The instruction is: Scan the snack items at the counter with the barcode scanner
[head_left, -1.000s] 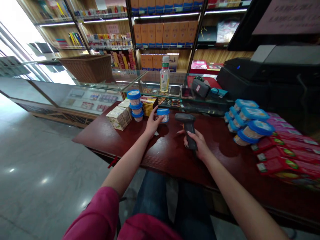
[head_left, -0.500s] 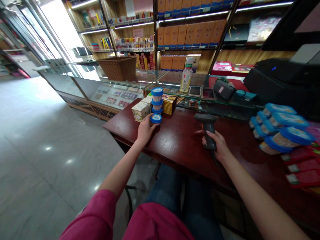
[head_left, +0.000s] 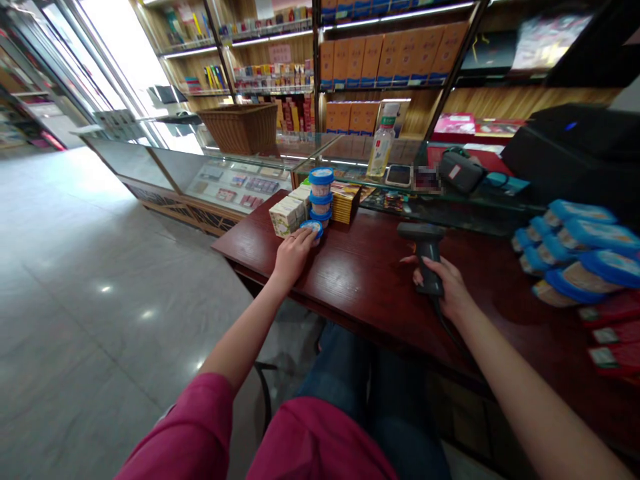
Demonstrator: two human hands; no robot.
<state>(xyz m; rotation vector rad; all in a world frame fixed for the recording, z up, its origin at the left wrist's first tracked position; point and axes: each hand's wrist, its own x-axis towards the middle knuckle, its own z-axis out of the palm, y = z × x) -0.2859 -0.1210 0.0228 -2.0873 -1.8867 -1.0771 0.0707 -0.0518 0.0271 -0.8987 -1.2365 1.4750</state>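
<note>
My left hand lies with its fingers stretched out over the near side of a small blue-lidded tub, partly covering it. That tub sits on the counter right in front of a stack of similar tubs. Small pale boxes stand in a row left of the stack, and a pile of flat yellow packs is on its right. My right hand is closed around the grip of a black barcode scanner, held above the counter with its head to the left.
More blue-lidded tubs and red packs occupy the right side of the dark wooden counter. Behind it, a glass ledge carries a bottle, a phone and a dark pouch. A wicker basket stands further left.
My left hand has shifted from gripping the low tub's side to lying with its fingers over the lid. My right hand keeps the scanner; the view has turned slightly left.
</note>
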